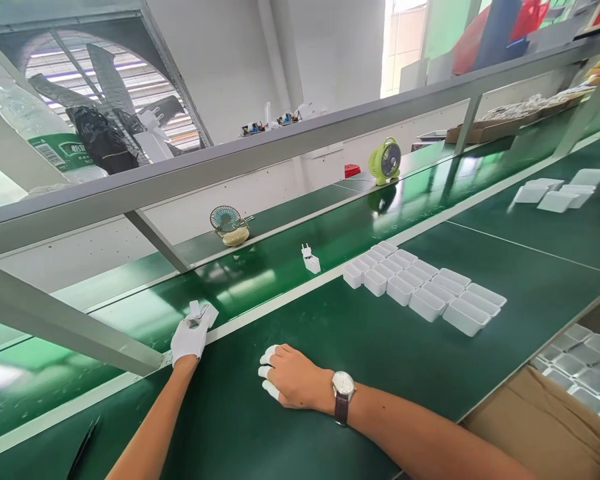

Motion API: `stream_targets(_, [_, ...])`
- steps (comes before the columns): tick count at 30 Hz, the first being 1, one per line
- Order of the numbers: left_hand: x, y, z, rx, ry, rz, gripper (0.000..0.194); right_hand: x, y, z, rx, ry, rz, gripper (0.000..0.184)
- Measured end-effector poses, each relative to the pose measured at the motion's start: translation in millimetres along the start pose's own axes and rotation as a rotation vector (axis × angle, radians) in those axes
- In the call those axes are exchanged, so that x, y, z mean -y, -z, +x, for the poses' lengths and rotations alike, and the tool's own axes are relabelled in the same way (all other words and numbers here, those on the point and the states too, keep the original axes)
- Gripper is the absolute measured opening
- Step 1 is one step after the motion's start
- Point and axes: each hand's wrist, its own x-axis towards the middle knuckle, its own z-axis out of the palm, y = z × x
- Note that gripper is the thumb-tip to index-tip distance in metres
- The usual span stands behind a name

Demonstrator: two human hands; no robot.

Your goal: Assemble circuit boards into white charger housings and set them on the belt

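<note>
My left hand [189, 339], in a white glove, reaches out to the edge of the green conveyor belt [280, 260] and is closed on a small white charger plug [200, 312]. A second white charger plug [311, 260] stands further along the belt, apart from both hands. My right hand [291, 377], bare with white finger cots and a wristwatch, rests knuckles-up on the green table [380, 347]; its fingers are curled under, and I cannot see whether anything is in them. Several white plastic boxes [423, 287] stand in rows to the right of it.
A grey metal shelf beam [260, 160] runs overhead, with a support strut [70, 327] near my left hand. A lime desk fan [386, 161], a small teal fan [227, 222], more white boxes [555, 193] and a tray of moulded cells [587, 370] are around.
</note>
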Motion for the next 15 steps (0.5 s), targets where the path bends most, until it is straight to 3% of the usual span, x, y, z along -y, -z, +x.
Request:
stream_targets(4, [8,-12.2,-6,-0.109,-0.019,-0.082,0.068,-1,-2,-1,-0.013,0.003,0.002,0.021])
stream_targets(8, [4,-12.5,-25,-0.144,-0.136,-0.105,0.059,0,-4,0,-0.042,0.010,-0.021,0.021])
stream_targets(12, [-24,-19.4,-44,-0.128,-0.339,-0.124,0.045,-1,-6,3,-0.061,0.008,-0.084,0.028])
stream_targets(15, [-65,-40.7,-66,-0.048,-0.525,-0.185,0.037,-5,-6,6,-0.081,0.002,-0.119,0.029])
